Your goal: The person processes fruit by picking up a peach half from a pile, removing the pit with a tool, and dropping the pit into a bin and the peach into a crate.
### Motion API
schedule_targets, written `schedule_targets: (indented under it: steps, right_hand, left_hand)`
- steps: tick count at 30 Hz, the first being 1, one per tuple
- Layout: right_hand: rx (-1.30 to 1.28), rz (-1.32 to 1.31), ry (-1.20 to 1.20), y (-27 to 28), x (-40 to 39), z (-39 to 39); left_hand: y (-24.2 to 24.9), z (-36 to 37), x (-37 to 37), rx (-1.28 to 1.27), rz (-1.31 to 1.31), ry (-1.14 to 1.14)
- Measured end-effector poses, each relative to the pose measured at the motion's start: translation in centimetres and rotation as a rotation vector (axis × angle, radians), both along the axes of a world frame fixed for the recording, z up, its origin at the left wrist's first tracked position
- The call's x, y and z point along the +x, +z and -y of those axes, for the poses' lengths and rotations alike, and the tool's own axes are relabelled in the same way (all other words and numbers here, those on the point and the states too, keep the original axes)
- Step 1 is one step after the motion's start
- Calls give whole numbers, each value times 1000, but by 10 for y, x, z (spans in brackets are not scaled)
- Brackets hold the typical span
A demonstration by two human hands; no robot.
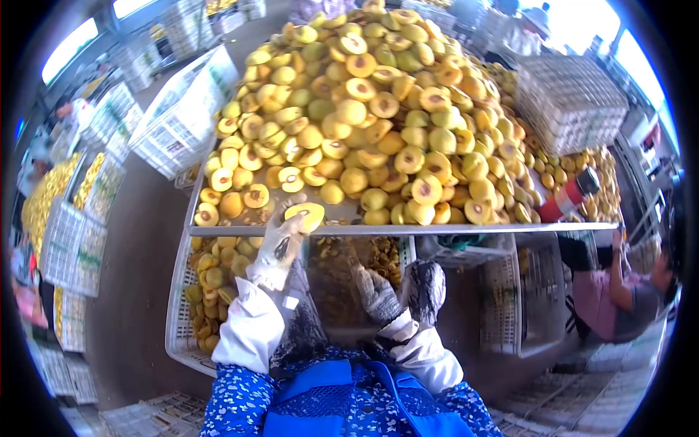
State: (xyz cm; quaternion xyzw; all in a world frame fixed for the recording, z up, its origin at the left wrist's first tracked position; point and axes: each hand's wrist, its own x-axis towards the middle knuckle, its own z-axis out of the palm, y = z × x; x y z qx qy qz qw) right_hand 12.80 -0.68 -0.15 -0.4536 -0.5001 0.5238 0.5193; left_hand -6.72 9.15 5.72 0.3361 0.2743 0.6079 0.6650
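Observation:
My left hand (277,251), in a stained white glove, grips a yellow peach half (304,216) at the near edge of the metal table (466,229). The peach half's cut face is partly turned up. Lower and to the right, my right hand (377,293) wears a dark, dirty glove and has its fingers curled. I cannot tell what it holds. Beyond both hands rises a large heap of yellow peaches (349,113), many cut in half with brown hollows showing.
Below the table edge stands a white crate (178,320) of peaches, beside a container of dark scraps (386,251). A red cylinder (562,202) with a black end lies at the heap's right. White crates (186,109) flank the table. Another person (619,291) is at the right.

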Motion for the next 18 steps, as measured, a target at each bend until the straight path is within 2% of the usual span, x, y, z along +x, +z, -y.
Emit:
schedule_targets:
  steps: [1, 3, 4, 6, 8, 11, 13, 16, 18]
  right_hand:
    - [85, 8, -43, 13, 3, -1]
    - [16, 105, 4, 28, 10, 1]
    - [-22, 153, 33, 37, 14, 2]
    - [152, 337, 36, 47, 18, 4]
    - [390, 547, 49, 35, 23, 5]
    - [334, 597, 82, 38, 29, 14]
    - [363, 610, 58, 38, 29, 15]
    - [162, 546, 11, 36, 26, 16]
    - [139, 634, 61, 28, 25, 16]
  left_hand:
    - [-5, 6, 11, -29, 91, -31]
    - [-24, 11, 23, -120, 266, -165]
    - [-26, 15, 31, -189, 360, -157]
    - [-29, 24, 49, -332, 546, -129]
    - [-33, 31, 56, -336, 495, -159]
    - [-34, 43, 63, -283, 420, -193]
    - [-25, 51, 68, -304, 288, -138]
    - [-23, 58, 75, -285, 175, -84]
    - [-26, 60, 76, -255, 127, -82]
